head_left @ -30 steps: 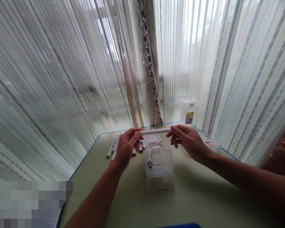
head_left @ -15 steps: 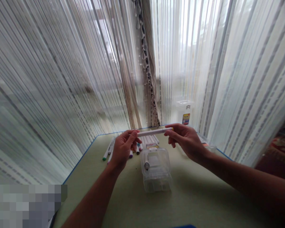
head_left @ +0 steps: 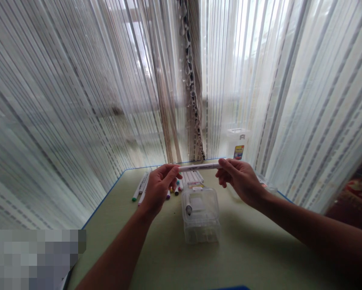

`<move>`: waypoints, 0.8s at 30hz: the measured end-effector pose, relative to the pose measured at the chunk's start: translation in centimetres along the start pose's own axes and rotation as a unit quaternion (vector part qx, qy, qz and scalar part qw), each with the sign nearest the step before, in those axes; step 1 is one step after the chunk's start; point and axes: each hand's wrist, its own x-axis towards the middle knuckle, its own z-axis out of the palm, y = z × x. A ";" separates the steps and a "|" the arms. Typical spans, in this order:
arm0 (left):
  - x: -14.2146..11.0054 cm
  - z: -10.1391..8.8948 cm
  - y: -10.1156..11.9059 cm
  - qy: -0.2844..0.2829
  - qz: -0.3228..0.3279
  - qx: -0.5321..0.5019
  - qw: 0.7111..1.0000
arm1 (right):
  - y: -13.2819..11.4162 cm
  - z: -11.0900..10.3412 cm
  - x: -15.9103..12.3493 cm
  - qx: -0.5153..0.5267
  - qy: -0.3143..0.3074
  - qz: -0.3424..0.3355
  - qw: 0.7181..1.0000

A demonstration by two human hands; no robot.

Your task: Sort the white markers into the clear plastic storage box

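Observation:
A white marker (head_left: 199, 167) is held level above the table, between both hands. Dark print shows along its barrel. My left hand (head_left: 161, 185) pinches its left end with thumb and fingers. Around the right end, my right hand (head_left: 238, 175) is closed, covering the tip. Just below the marker stands a clear plastic box (head_left: 201, 215) with its lid raised. A grey-tipped marker (head_left: 189, 209) shows through the lid. Several white markers (head_left: 141, 187) with coloured caps lie on the table behind and beside my left hand.
The pale green table (head_left: 156, 249) has a blue edge. At the back right stands a clear container (head_left: 238, 143) with a yellow label. Another clear plastic piece (head_left: 268, 185) lies behind my right wrist. String curtains (head_left: 108, 100) hang right behind the table.
My right hand has shifted its grip: the thumb now presses on the marker's right end, and the yellow end is covered. Print on the barrel has come into view. My left hand keeps its pinch.

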 end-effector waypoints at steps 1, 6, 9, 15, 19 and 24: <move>0.0 0.0 0.0 -0.001 -0.001 0.000 1.000 | 0.0 0.0 0.0 0.002 0.000 0.001 1.000; 0.0 -0.1 0.1 -0.010 -0.002 -0.043 0.999 | 0.1 0.0 0.1 0.014 -0.001 0.009 1.000; -0.2 -0.2 0.4 -0.036 -0.011 -0.106 0.994 | 0.1 0.0 0.2 0.029 0.005 0.033 0.999; -0.3 -0.3 0.9 -0.079 -0.039 -0.186 0.978 | 0.1 0.0 0.3 0.067 0.004 0.093 0.993; -0.4 -0.3 1.0 -0.089 -0.041 -0.187 0.978 | 0.3 -0.2 0.4 0.081 -0.014 0.103 0.991; -0.3 -0.5 0.8 -0.100 -0.041 -0.192 0.975 | 0.2 -0.4 0.5 0.084 -0.015 0.102 0.991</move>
